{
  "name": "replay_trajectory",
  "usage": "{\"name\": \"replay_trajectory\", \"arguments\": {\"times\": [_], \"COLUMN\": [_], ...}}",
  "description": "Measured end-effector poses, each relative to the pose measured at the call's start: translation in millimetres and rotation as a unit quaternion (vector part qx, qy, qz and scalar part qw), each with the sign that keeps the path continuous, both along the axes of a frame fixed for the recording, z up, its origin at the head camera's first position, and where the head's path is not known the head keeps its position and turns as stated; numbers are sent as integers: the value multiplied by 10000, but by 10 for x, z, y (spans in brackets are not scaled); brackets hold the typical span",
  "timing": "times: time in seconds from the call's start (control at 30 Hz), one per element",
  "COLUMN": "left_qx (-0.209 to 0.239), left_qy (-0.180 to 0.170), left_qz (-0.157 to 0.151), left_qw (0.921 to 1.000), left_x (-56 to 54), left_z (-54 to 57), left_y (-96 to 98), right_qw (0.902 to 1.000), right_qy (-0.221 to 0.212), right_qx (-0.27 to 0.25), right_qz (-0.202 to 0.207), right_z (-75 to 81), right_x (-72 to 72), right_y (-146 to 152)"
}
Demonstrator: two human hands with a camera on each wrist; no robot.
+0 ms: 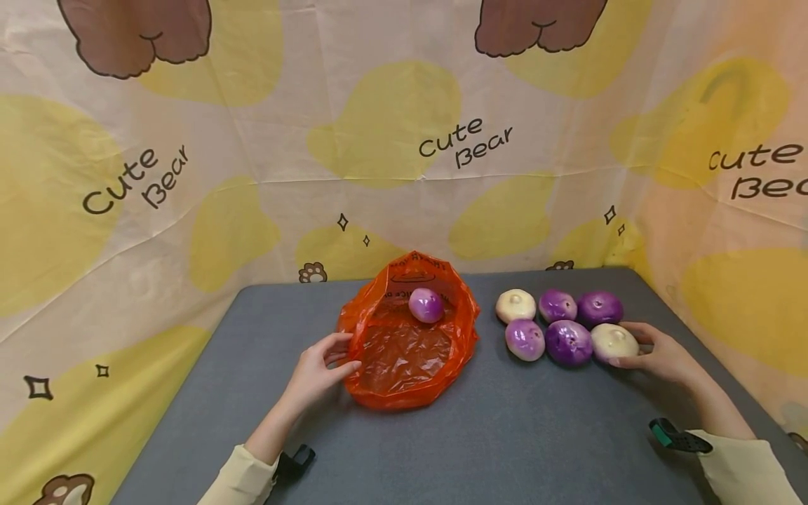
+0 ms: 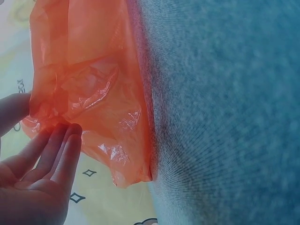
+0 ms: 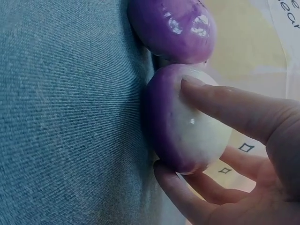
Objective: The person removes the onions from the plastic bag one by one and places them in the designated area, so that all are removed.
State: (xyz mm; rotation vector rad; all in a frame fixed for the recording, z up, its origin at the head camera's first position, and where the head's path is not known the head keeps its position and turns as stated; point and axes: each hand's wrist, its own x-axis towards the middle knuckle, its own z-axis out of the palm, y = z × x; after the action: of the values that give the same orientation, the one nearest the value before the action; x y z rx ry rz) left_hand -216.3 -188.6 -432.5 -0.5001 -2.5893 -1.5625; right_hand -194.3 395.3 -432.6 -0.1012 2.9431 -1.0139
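Observation:
An orange-red plastic bag [image 1: 410, 400] lies wide-mouthed on the table, with one purple turnip [image 1: 426, 306] inside toward its back. My left hand [image 1: 322, 366] pinches the bag's left rim between thumb and fingers; the left wrist view shows the fingertips [image 2: 72, 129] against the thin plastic. At the right, my right hand [image 1: 659, 354] grips a turnip [image 1: 614, 342] that is white on top. In the right wrist view this turnip [image 3: 187, 126] is purple on its lower side, with the thumb on one face and fingers round the other. It still sits at table level, beside a purple turnip [image 3: 176, 30].
Several other turnips stand in two rows right of the bag, among them a white-topped one [image 1: 515, 306] and a dark purple one [image 1: 569, 343]. The grey table [image 1: 480, 449] meets a printed cloth [image 1: 379, 140] behind and at the sides.

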Motion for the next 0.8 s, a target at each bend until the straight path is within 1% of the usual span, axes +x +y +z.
{"name": "replay_trajectory", "arguments": {"times": [0.17, 0.2, 0.23, 0.47, 0.8], "left_qx": [-45, -53, -38, 36, 70], "left_qy": [-13, -1, 7, 128, 115], "left_qz": [-49, -59, -64, -60, -62], "left_qw": [10000, 10000, 10000, 9999, 9999], "left_x": [133, 158, 168, -27, -34], "left_z": [217, 255, 270, -37, -42], "left_y": [67, 78, 81, -32, -35], "right_qw": [10000, 9999, 9999, 9993, 9990], "right_qy": [-68, -89, -88, -305, -388], "right_qx": [-45, -45, -53, -211, -225], "right_qz": [24, 25, 30, -57, -24], "right_z": [23, 28, 33, 73, 91], "right_x": [12, 16, 20, 59, 65], "right_y": [7, 11, 15, 38, 112]}}
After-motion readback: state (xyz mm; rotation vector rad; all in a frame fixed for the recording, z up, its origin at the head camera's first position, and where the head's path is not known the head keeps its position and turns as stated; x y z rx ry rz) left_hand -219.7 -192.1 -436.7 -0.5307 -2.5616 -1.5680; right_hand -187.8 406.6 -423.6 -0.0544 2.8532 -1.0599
